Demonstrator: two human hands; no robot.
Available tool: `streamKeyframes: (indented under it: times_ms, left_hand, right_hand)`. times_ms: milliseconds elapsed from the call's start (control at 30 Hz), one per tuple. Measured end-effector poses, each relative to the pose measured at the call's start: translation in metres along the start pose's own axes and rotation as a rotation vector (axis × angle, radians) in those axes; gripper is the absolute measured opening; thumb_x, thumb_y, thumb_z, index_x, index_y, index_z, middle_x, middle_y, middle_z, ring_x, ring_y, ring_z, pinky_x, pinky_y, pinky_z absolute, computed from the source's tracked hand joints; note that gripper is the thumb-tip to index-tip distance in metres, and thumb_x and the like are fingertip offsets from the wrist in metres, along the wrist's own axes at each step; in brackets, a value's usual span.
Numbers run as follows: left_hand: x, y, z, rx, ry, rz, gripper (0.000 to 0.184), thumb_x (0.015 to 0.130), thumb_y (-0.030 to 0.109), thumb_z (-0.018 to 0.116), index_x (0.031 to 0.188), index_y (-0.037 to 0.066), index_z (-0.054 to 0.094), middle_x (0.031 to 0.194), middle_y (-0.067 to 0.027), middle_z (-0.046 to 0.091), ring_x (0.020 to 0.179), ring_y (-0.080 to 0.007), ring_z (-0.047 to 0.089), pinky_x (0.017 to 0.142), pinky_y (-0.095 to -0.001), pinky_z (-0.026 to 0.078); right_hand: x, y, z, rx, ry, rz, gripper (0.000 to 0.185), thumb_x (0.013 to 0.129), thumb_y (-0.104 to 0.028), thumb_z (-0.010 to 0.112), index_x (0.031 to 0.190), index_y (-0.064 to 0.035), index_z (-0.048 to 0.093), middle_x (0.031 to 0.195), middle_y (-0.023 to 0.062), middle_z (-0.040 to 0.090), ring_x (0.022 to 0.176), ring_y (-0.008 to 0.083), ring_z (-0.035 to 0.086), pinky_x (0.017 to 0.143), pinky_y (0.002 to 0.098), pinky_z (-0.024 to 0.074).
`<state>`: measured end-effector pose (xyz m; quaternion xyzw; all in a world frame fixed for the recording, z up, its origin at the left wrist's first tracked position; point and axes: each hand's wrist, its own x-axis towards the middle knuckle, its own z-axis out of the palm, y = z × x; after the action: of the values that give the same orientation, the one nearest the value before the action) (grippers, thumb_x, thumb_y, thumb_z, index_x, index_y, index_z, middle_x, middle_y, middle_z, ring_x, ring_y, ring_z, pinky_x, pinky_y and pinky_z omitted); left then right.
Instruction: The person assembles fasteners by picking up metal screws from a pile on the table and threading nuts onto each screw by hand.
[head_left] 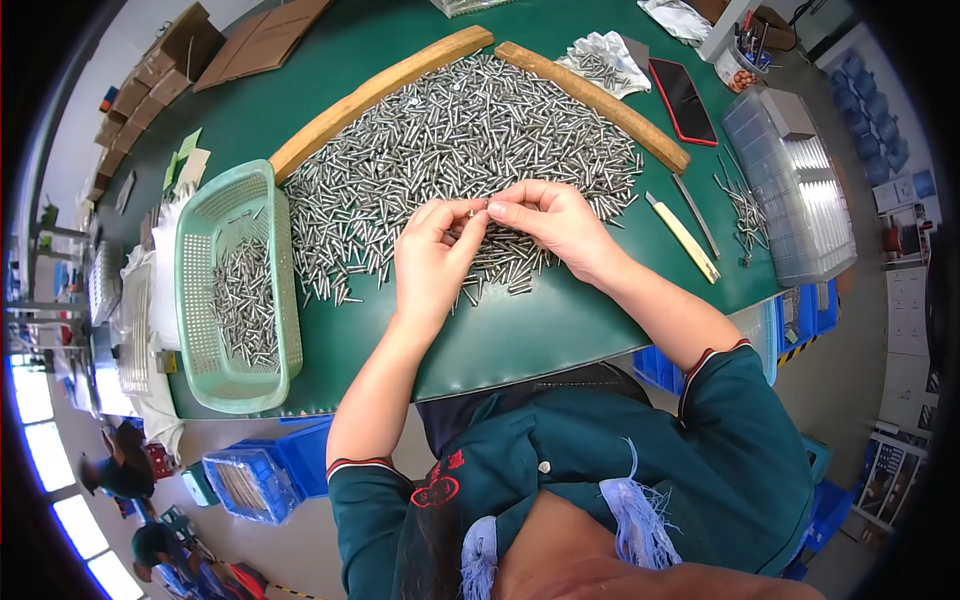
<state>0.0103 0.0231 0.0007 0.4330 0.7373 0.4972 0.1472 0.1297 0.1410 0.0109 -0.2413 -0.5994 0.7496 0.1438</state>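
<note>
A broad pile of small silvery metal pins covers the middle of the green table. Over the pile's near edge, my left hand is closed, its thumb and fingers pinched together. My right hand meets it fingertip to fingertip, also in a pinch. A small metal pin seems to be between the fingertips, mostly covered by them. To the left stands a pale green plastic basket with more metal pins inside.
Two wooden bars border the pile's far side. On the right lie a yellow-handled cutter knife, a metal strip, a red-edged phone, bent metal pieces and a clear plastic drawer box. A white glove sits behind.
</note>
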Motion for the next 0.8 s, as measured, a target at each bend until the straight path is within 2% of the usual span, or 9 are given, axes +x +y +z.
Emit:
streamKeyframes:
  times_ms: [67, 100, 167, 267, 333, 400, 600, 733, 800]
  left_hand:
    - [0.0, -0.004, 0.003, 0.106, 0.043, 0.189, 0.018, 0.079, 0.01, 0.066, 0.096, 0.005, 0.067, 0.076, -0.0061, 0.06, 0.066, -0.0102, 0.055, 0.059, -0.0224, 0.044]
    - [0.0, -0.006, 0.004, 0.159, 0.065, 0.283, 0.019, 0.079, 0.01, 0.066, 0.097, 0.005, 0.067, 0.076, -0.0065, 0.059, 0.066, -0.0108, 0.055, 0.059, -0.0228, 0.044]
    - [0.001, -0.002, 0.003, 0.012, 0.055, 0.232, 0.02, 0.079, 0.008, 0.066, 0.099, 0.006, 0.067, 0.079, -0.0059, 0.059, 0.068, -0.0105, 0.055, 0.059, -0.0237, 0.045]
    - [0.003, -0.001, 0.001, -0.242, 0.047, 0.083, 0.02, 0.083, 0.006, 0.061, 0.102, 0.005, 0.065, 0.088, -0.0047, 0.057, 0.07, -0.009, 0.054, 0.061, -0.022, 0.045]
    - [0.004, -0.004, -0.003, -0.421, 0.042, -0.041, 0.019, 0.086, 0.004, 0.057, 0.104, 0.004, 0.064, 0.095, -0.0037, 0.056, 0.072, -0.0075, 0.053, 0.064, -0.02, 0.046]
    - [0.007, -0.009, -0.004, -0.531, 0.012, -0.046, 0.021, 0.089, 0.008, 0.053, 0.108, 0.001, 0.06, 0.091, -0.0038, 0.056, 0.076, -0.0075, 0.055, 0.066, -0.0202, 0.048]
    - [0.008, -0.005, -0.004, -0.773, -0.056, -0.234, 0.023, 0.091, 0.012, 0.051, 0.111, 0.001, 0.056, 0.097, -0.0068, 0.062, 0.084, -0.0091, 0.057, 0.069, -0.0212, 0.046]
    - [0.009, -0.008, -0.005, -0.796, -0.116, -0.249, 0.024, 0.092, 0.014, 0.05, 0.111, 0.002, 0.056, 0.101, -0.0071, 0.063, 0.083, -0.0073, 0.055, 0.068, -0.02, 0.044]
    - [0.009, -0.007, -0.005, -0.903, -0.123, -0.327, 0.024, 0.092, 0.016, 0.051, 0.111, 0.003, 0.056, 0.101, -0.0057, 0.063, 0.08, -0.0059, 0.053, 0.066, -0.0197, 0.044]
  right_hand:
    - [0.0, -0.001, 0.001, -0.03, 0.004, -0.037, 0.019, 0.085, -0.018, 0.063, 0.092, -0.0007, 0.064, 0.082, 0.002, 0.063, 0.072, 0.0024, 0.053, 0.063, 0.0177, 0.0438]
    - [0.001, 0.0, -0.001, 0.052, -0.016, 0.03, 0.018, 0.086, -0.018, 0.061, 0.092, -0.0013, 0.063, 0.081, 0.0017, 0.062, 0.068, 0.0013, 0.05, 0.057, 0.0167, 0.0413]
    - [0.005, 0.005, -0.01, 0.215, -0.056, 0.166, 0.018, 0.088, -0.02, 0.059, 0.09, -0.0024, 0.061, 0.08, 0.0011, 0.06, 0.06, -0.001, 0.045, 0.046, 0.0147, 0.0364]
    - [0.011, 0.015, -0.016, 0.826, -0.2, 0.373, 0.015, 0.091, -0.02, 0.054, 0.089, -0.0047, 0.055, 0.08, 0.0002, 0.055, 0.052, -0.002, 0.037, 0.036, 0.0132, 0.0254]
    - [0.013, 0.016, -0.017, 0.942, -0.257, 0.426, 0.012, 0.092, -0.018, 0.051, 0.089, -0.0058, 0.052, 0.081, 0.0, 0.052, 0.053, -0.001, 0.039, 0.036, 0.0121, 0.0255]
    - [0.015, 0.02, -0.02, 1.021, -0.304, 0.461, 0.013, 0.091, -0.019, 0.052, 0.088, -0.0059, 0.053, 0.081, 0.0006, 0.053, 0.054, -0.0003, 0.04, 0.037, 0.0128, 0.0267]
    - [0.01, 0.007, -0.014, 0.967, -0.33, 0.379, 0.015, 0.089, -0.02, 0.051, 0.086, -0.0062, 0.054, 0.082, 0.0016, 0.054, 0.06, 0.0028, 0.045, 0.038, 0.0151, 0.0296]
    - [0.008, 0.009, -0.012, 0.766, -0.311, 0.379, 0.016, 0.09, -0.021, 0.05, 0.088, -0.0054, 0.056, 0.08, -0.0014, 0.052, 0.06, 0.0009, 0.042, 0.037, 0.0131, 0.0255]
    - [0.005, 0.009, -0.009, 0.638, -0.27, 0.346, 0.016, 0.089, -0.02, 0.054, 0.091, -0.0043, 0.057, 0.079, -0.003, 0.05, 0.058, -0.0002, 0.039, 0.037, 0.0123, 0.0233]
